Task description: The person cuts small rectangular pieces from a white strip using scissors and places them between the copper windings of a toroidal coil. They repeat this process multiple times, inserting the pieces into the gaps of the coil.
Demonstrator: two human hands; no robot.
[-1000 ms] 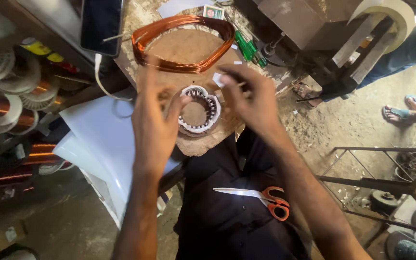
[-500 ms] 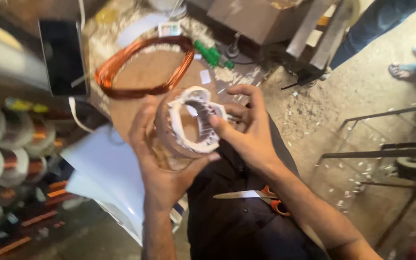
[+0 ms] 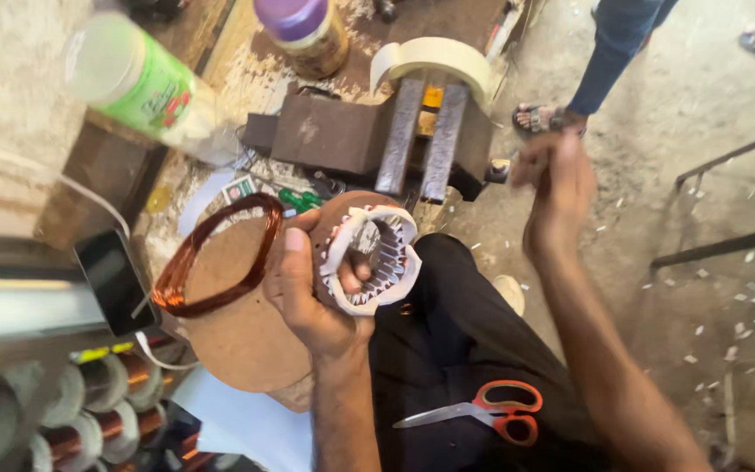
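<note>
- The round brown board (image 3: 238, 341) lies at the middle left, flat under most of the small things, its near edge over a white sheet (image 3: 246, 424).
- The dark metal vise (image 3: 377, 140) stands at the far middle, with a roll of pale tape (image 3: 434, 59) resting on its top.
- A person's black-clad lap (image 3: 474, 350) fills the near middle; a pair of scissors with orange-red handles (image 3: 482, 411) lies on it, blades pointing left.
- The copper wire coil (image 3: 216, 253), an oval loop, rests on the far left part of the board, just beside the left hand's thumb.
- A black phone (image 3: 115, 280) lies at the left edge, near the coil, with a white cable beside it.
- The left hand (image 3: 308, 297) wraps around the motor stator (image 3: 373, 258): thumb along its left side, fingers curled closed through and under the ring, holding it firmly above the board's right edge.
- The stator is a ring with white slot paper around its rim and bare metal teeth inside, its opening tilted toward the camera.
- The right hand (image 3: 557, 188) is raised to the right, well apart from the stator and blurred; I cannot tell whether its fingers are closed or hold anything.
- A green-labelled bottle (image 3: 141, 83) and a purple-lidded jar (image 3: 308, 31) stand at the far left.
</note>
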